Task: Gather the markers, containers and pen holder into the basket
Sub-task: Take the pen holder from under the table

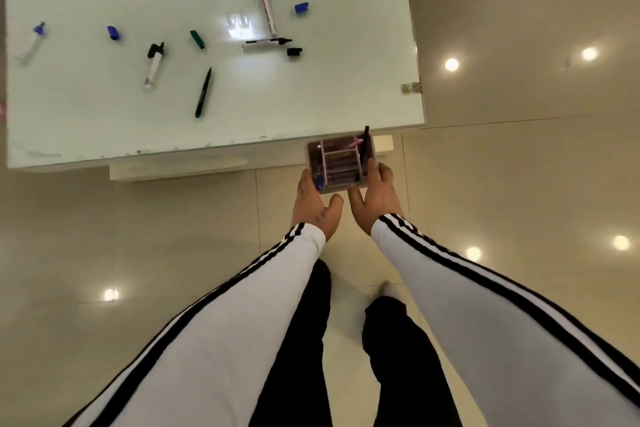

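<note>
A person standing at the near edge of a white counter (311, 90) held a compartmented pen holder (341, 163) between both hands, just off the counter's edge and above the floor. The left hand (313, 199) gripped the holder's left wall and the right hand (375, 198) its right wall, with the fingers (373, 170) curled over the rim and the thumbs against its near side. A black marker (364, 146) stood upright in a right-hand compartment, and a blue-tipped one (318, 181) lay by the left wall.

The step in hand appeared to be carrying the pen holder to the basket, which was not in view. The next move would call for keeping the holder level so that the upright marker did not tip out, then setting it down inside the basket.

5 markers lay well apart on the counter, among them a green one (203, 92), a blue one (268, 12) and a black one (266, 42) whose ends met. About 4 loose caps, including a green cap (197, 39) and a black cap (294, 52), lay near them. No other containers could be made out.

The counter top was smooth and glossy. Around it, the floor (519, 184) of pale polished tiles mirrored round ceiling lights
</note>
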